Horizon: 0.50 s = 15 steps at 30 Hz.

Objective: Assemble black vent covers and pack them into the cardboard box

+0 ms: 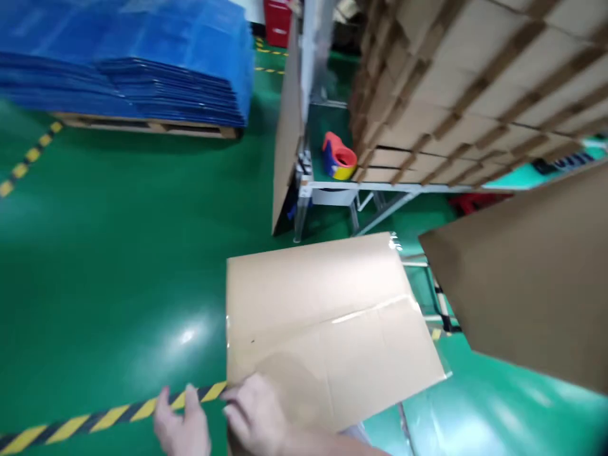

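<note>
A sealed brown cardboard box (327, 316) with clear tape along its top seam fills the lower middle of the view. My right hand (256, 411) rests on the box's near left corner, with its fingers curled over the edge. My left hand (183, 424) hovers just left of that corner above the floor; its fingers are apart and it holds nothing. Both hands are blurred by motion.
A large cardboard panel (527, 285) juts in at the right. Behind stands a table (380, 187) with stacked flat cartons (475, 82) and a red, yellow and blue tape dispenser (338, 157). Blue sheets (133, 57) lie on a pallet at far left. A yellow-black stripe (95, 421) crosses the green floor.
</note>
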Each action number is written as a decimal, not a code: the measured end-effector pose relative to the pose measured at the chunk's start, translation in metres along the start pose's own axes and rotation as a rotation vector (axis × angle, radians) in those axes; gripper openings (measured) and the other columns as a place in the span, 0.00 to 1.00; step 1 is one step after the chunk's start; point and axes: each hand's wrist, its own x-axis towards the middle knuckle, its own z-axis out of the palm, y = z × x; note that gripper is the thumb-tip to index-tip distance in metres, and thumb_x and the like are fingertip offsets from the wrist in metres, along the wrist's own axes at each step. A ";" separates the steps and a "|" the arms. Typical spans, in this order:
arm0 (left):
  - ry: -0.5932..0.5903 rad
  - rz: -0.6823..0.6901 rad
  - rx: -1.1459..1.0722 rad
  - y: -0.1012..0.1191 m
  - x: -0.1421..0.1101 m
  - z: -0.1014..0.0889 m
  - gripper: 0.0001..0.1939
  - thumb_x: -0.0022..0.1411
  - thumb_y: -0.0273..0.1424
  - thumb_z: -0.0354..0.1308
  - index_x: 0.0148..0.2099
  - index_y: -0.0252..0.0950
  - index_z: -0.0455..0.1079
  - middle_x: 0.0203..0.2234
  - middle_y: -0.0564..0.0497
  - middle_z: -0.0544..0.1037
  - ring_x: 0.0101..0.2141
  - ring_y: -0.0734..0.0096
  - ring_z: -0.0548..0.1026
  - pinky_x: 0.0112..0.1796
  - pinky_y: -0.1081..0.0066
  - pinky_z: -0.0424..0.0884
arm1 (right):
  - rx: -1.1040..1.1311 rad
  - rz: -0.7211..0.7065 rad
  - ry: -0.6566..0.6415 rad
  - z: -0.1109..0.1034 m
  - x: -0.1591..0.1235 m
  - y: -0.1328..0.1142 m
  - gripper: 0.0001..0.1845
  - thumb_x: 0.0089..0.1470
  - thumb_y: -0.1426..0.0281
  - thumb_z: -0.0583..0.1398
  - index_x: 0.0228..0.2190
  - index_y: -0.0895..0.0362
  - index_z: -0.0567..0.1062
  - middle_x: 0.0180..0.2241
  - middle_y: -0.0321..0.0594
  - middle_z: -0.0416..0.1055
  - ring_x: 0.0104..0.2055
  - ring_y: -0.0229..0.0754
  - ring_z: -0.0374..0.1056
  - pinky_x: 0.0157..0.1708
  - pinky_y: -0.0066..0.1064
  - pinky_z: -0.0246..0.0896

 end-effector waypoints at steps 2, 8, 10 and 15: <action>-0.012 0.234 0.043 0.082 0.031 0.028 0.37 0.62 0.52 0.49 0.64 0.32 0.61 0.60 0.35 0.65 0.61 0.42 0.62 0.61 0.45 0.58 | 0.065 0.274 0.429 -0.070 -0.026 0.029 0.18 0.66 0.58 0.49 0.40 0.52 0.75 0.37 0.42 0.75 0.39 0.44 0.71 0.41 0.36 0.68; -0.653 0.918 0.112 0.317 0.003 0.222 0.20 0.65 0.45 0.51 0.50 0.40 0.75 0.51 0.49 0.77 0.53 0.56 0.73 0.60 0.62 0.64 | 0.021 1.016 1.306 -0.228 -0.185 0.133 0.25 0.58 0.47 0.55 0.34 0.58 0.72 0.31 0.43 0.70 0.33 0.46 0.66 0.37 0.38 0.63; -0.820 1.029 0.244 0.366 -0.018 0.293 0.25 0.62 0.44 0.56 0.58 0.40 0.70 0.58 0.48 0.70 0.58 0.53 0.68 0.62 0.59 0.59 | 0.141 1.156 1.504 -0.238 -0.216 0.151 0.28 0.55 0.47 0.59 0.41 0.60 0.71 0.36 0.46 0.72 0.37 0.47 0.68 0.39 0.38 0.65; -1.107 0.762 0.514 0.437 -0.039 0.408 0.40 0.48 0.51 0.67 0.60 0.38 0.68 0.53 0.43 0.75 0.53 0.44 0.73 0.54 0.53 0.70 | 0.575 1.210 1.674 -0.246 -0.208 0.179 0.39 0.51 0.45 0.60 0.53 0.61 0.67 0.53 0.52 0.70 0.54 0.51 0.68 0.54 0.40 0.64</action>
